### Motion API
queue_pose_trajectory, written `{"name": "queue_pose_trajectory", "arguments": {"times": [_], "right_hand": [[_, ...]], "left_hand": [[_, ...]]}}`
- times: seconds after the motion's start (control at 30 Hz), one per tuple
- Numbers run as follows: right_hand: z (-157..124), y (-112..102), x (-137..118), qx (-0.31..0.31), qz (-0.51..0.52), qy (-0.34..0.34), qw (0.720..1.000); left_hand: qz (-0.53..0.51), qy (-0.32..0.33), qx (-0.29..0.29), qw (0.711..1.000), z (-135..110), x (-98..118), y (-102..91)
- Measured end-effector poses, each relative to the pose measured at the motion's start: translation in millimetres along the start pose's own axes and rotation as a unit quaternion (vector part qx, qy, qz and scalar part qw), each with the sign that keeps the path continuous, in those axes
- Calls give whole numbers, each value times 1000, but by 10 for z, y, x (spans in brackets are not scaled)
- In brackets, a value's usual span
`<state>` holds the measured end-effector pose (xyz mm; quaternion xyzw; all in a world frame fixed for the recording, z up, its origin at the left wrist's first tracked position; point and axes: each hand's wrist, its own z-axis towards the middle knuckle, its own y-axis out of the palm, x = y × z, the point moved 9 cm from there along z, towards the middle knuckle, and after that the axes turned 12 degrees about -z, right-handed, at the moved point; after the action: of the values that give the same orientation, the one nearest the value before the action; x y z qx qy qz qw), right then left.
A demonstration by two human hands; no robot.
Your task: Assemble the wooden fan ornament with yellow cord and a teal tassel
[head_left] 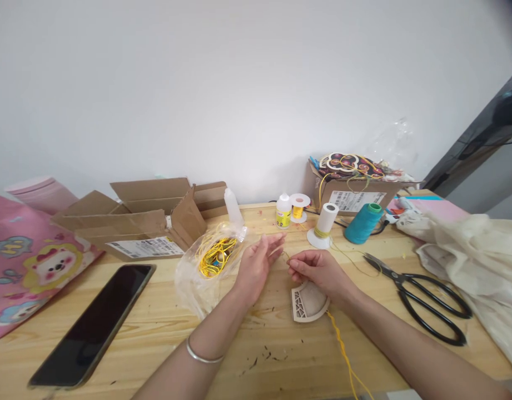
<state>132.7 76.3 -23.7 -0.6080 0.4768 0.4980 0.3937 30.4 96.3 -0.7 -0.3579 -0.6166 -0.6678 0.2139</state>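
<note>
My left hand (258, 262) hovers over the wooden table (155, 333) with its fingers stretched out and apart, beside a clear plastic bag (205, 266) holding coils of yellow cord. My right hand (318, 272) is closed in a pinch on a thin yellow thread (343, 350) that trails toward the table's near edge. Under the right hand lies a small fan-shaped wooden piece (308, 303) with a cut-out lattice. The thread's end between the two hands is hard to make out.
Black scissors (426, 297) lie at the right, next to cream cloth (476, 261). A teal thread cone (362, 223), a white spool (324, 225), a glue bottle (283, 211) and cardboard boxes (143, 219) stand behind. A phone (95, 325) lies at the left by pink paper (26, 261).
</note>
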Motion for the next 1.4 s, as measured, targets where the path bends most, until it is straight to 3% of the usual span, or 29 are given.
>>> {"name": "queue_pose_trajectory", "arguments": {"times": [0.1,0.2,0.37,0.7,0.93,1.1,1.4], "right_hand": [[-2,6,-18,-8,13,-9,1000],[-10,19,-49,-17,20,-16,1000],[-24,50,-92,-30,6,-27,999],[-32,42,-55,-22,-11,-16,1000],[-25,3,15,3,0,17,1000],[-42,26,5,-10,18,26,999],[-11,-4,2,-4,34,7,999]], "left_hand": [[56,-56,-51,996,-41,-90,120],[94,-67,-61,991,-76,-125,175],[115,-39,-35,992,-64,-99,119],[49,-24,12,998,-50,-103,22],[-57,36,75,995,57,130,-193],[-14,10,68,998,61,75,-183],[47,-2,105,993,20,52,-264]]}}
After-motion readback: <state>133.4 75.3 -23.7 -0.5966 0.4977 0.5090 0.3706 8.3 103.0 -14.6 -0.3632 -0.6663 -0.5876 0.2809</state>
